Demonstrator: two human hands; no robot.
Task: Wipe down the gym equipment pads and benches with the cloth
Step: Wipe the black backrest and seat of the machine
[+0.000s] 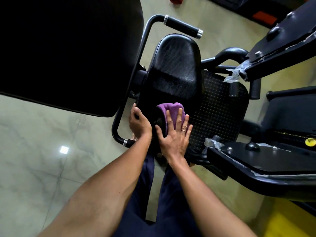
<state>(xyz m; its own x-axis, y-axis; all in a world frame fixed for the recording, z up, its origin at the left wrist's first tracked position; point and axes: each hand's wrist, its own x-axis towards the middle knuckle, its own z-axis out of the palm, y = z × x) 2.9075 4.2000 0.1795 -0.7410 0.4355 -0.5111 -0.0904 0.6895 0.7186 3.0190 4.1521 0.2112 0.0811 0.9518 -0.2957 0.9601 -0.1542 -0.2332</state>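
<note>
A black padded seat of a gym machine lies below me, its surface streaked. A purple cloth sits on the near end of the seat. My right hand presses flat on the cloth with straight, spread fingers. My left hand grips the near left edge of the seat, fingers curled over it. A large black back pad fills the upper left.
A black tube handle frame runs along the seat's left side, with grips at both ends. A studded black footplate lies to the right, under black machine arms with torn plastic wrap. Pale tiled floor surrounds the machine.
</note>
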